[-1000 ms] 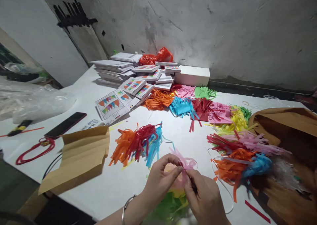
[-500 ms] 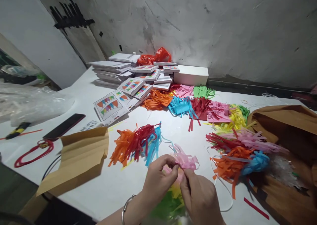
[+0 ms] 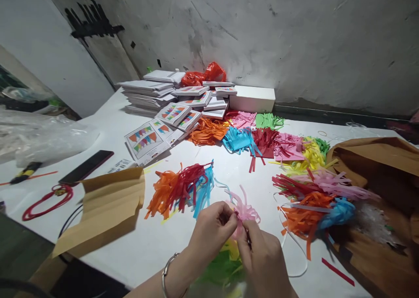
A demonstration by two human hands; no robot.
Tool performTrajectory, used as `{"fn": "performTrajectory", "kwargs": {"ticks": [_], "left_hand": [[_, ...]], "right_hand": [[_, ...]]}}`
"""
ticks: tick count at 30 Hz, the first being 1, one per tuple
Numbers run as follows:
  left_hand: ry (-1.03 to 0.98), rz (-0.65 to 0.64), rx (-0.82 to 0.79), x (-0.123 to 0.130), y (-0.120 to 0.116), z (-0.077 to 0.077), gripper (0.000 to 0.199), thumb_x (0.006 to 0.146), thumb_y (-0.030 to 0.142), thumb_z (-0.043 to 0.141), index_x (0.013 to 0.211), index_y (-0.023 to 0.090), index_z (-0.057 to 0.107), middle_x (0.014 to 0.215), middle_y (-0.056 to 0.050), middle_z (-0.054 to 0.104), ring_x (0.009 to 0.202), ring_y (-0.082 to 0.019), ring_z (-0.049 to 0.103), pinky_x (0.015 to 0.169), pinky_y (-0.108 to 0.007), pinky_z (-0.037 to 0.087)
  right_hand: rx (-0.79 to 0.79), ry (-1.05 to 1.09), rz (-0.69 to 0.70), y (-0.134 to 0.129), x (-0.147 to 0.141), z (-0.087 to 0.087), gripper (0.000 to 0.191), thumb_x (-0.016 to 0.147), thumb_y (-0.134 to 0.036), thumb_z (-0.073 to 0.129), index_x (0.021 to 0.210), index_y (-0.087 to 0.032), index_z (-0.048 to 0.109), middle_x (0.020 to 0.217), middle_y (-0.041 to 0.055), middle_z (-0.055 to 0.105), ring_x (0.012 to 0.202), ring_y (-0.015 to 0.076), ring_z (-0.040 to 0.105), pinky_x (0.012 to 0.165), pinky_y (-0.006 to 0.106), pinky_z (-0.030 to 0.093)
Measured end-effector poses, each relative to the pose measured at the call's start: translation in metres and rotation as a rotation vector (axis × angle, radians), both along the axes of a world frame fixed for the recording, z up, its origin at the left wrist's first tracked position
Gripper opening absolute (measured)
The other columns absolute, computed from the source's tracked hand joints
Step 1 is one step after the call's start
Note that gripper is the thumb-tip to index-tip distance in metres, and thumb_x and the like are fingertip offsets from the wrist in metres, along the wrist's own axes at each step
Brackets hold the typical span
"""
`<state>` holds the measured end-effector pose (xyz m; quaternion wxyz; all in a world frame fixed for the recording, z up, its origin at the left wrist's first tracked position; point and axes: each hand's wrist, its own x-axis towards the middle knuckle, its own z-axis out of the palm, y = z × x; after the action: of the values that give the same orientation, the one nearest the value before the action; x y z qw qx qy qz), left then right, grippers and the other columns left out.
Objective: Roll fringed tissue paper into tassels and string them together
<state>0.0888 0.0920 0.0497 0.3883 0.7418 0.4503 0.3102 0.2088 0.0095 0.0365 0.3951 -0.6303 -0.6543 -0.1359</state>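
Note:
A pink paper tassel (image 3: 246, 212) is pinched between my two hands near the table's front. My left hand (image 3: 214, 226), with a silver bangle at the wrist, closes its thumb and fingertips on the tassel's middle. Opposite it, my right hand (image 3: 262, 250) grips the same tassel, its fingers curled. Yellow and green tissue strips (image 3: 225, 263) hang blurred below and behind the hands. From the pink strips a thin light-blue ribbon runs to a cluster of orange, red (image 3: 186, 180) and blue tassels lying to the left.
Behind lie several fringed tissue bundles (image 3: 238, 140), printed cards (image 3: 147, 140) and a white box (image 3: 252, 98). At right are more tassels (image 3: 307, 210), a white cord and a brown bag (image 3: 376, 162). A phone (image 3: 87, 167) and brown paper (image 3: 108, 202) lie left.
The pink strips have shifted slightly, with some now standing higher above my fingers. Both hands stay on the tassel in nearly the same place.

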Motion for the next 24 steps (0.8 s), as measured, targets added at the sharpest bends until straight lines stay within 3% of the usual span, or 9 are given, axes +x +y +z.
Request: {"fn": "performTrajectory", "kwargs": {"ticks": [13, 17, 21, 24], "left_hand": [[0.044, -0.014, 0.127, -0.002, -0.002, -0.009, 0.013, 0.079, 0.02, 0.053, 0.066, 0.02, 0.052, 0.059, 0.003, 0.057, 0.053, -0.012, 0.051, 0.052, -0.022, 0.039], [0.082, -0.066, 0.272, -0.002, -0.002, -0.012, 0.013, 0.082, 0.016, 0.052, 0.07, 0.02, 0.053, 0.062, 0.002, 0.058, 0.055, -0.012, 0.054, 0.051, -0.021, 0.04], [0.082, -0.156, 0.318, -0.003, -0.002, -0.012, 0.013, 0.083, 0.016, 0.052, 0.071, 0.02, 0.053, 0.063, 0.003, 0.059, 0.055, -0.011, 0.054, 0.052, -0.02, 0.04], [0.083, -0.175, 0.348, -0.004, -0.002, -0.014, 0.014, 0.083, 0.016, 0.053, 0.069, 0.02, 0.052, 0.062, 0.003, 0.058, 0.053, -0.01, 0.053, 0.051, -0.02, 0.039]], "right_hand": [[0.006, -0.008, -0.005, -0.001, 0.0, 0.003, 0.037, 0.106, -0.023, 0.033, 0.085, -0.015, 0.062, 0.048, -0.0038, 0.053, 0.039, 0.0131, 0.054, 0.045, 0.028, 0.033], [-0.024, 0.015, 0.013, 0.0, 0.0, 0.002, 0.036, 0.105, -0.021, 0.033, 0.085, -0.015, 0.062, 0.049, -0.0039, 0.054, 0.038, 0.0128, 0.056, 0.044, 0.027, 0.033], [-0.057, 0.08, 0.058, 0.0, 0.002, 0.0, 0.036, 0.105, -0.022, 0.033, 0.084, -0.016, 0.061, 0.052, -0.0028, 0.058, 0.041, 0.013, 0.058, 0.045, 0.026, 0.035], [-0.09, 0.096, 0.011, 0.0, 0.003, -0.003, 0.038, 0.106, -0.026, 0.032, 0.083, -0.017, 0.061, 0.051, -0.0029, 0.057, 0.04, 0.0129, 0.058, 0.044, 0.025, 0.034]]}}
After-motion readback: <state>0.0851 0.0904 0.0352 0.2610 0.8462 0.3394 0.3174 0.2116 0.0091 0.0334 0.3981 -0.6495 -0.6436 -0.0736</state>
